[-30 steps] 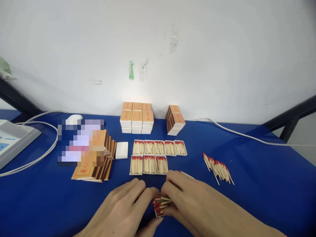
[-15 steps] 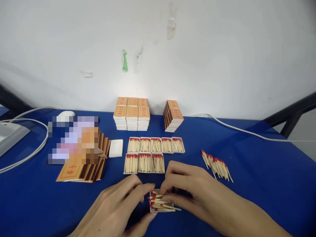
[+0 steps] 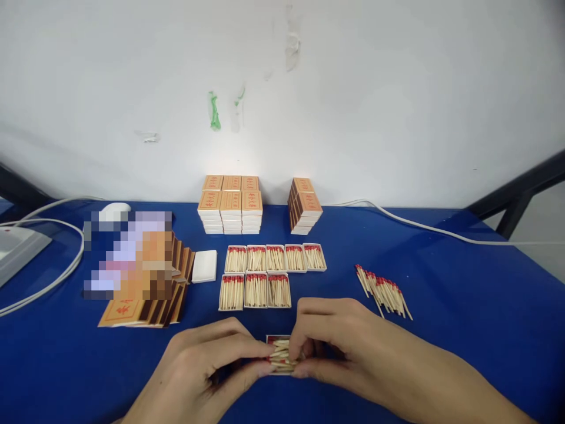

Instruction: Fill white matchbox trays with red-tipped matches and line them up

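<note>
A small matchbox tray (image 3: 272, 338) lies near the front of the blue table, with red-tipped matches (image 3: 281, 355) lying sideways in it. My left hand (image 3: 216, 362) pinches the matches at the tray's left end with thumb and forefinger. At the right end my right hand (image 3: 339, 344) has its fingers curled down on the same matches, its thumb at the near edge. The fingertips cover part of the tray. Just beyond stand filled trays (image 3: 255, 291) in two rows, their match heads pointing to the wall.
A loose pile of matches (image 3: 384, 290) lies to the right. Stacked matchboxes (image 3: 229, 212) and a smaller stack (image 3: 304, 206) stand by the wall. Flat sleeves (image 3: 128, 309), a white tray stack (image 3: 204, 266), a white mouse (image 3: 115, 211) and a cable (image 3: 73, 271) are at left.
My left forefinger and thumb have moved from the tray's left edge in onto the matches. Match ends that stuck out over the right side no longer show. The view has shifted slightly.
</note>
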`<state>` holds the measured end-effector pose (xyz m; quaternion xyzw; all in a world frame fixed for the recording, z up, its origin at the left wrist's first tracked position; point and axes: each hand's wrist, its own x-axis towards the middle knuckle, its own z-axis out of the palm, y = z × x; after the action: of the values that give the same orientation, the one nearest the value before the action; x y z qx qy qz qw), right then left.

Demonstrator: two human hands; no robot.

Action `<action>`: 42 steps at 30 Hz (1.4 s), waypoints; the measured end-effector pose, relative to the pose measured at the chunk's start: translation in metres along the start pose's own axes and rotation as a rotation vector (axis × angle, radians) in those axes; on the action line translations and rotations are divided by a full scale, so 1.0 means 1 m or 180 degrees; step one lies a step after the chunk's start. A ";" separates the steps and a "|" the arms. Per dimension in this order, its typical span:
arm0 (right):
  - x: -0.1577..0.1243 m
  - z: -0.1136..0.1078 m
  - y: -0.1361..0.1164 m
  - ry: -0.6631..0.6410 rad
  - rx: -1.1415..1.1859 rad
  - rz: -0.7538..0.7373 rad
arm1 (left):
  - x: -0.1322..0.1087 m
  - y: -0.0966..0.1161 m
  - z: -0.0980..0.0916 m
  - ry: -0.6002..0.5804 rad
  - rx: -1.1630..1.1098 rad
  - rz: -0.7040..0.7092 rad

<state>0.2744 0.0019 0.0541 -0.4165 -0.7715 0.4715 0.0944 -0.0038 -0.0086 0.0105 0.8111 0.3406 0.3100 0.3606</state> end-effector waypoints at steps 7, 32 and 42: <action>-0.001 0.004 -0.009 0.0116 -0.0158 -0.0092 | -0.001 0.002 0.002 0.0118 0.0208 0.0198; 0.001 0.013 0.004 0.0125 0.0231 -0.0138 | -0.003 0.001 0.007 0.0150 0.0392 0.0315; 0.008 0.021 0.000 0.0440 0.0205 -0.0416 | -0.011 0.008 0.005 0.0272 0.1035 0.0282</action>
<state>0.2586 -0.0055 0.0408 -0.3937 -0.7731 0.4591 0.1913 -0.0040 -0.0234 0.0110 0.8590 0.3652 0.3006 0.1959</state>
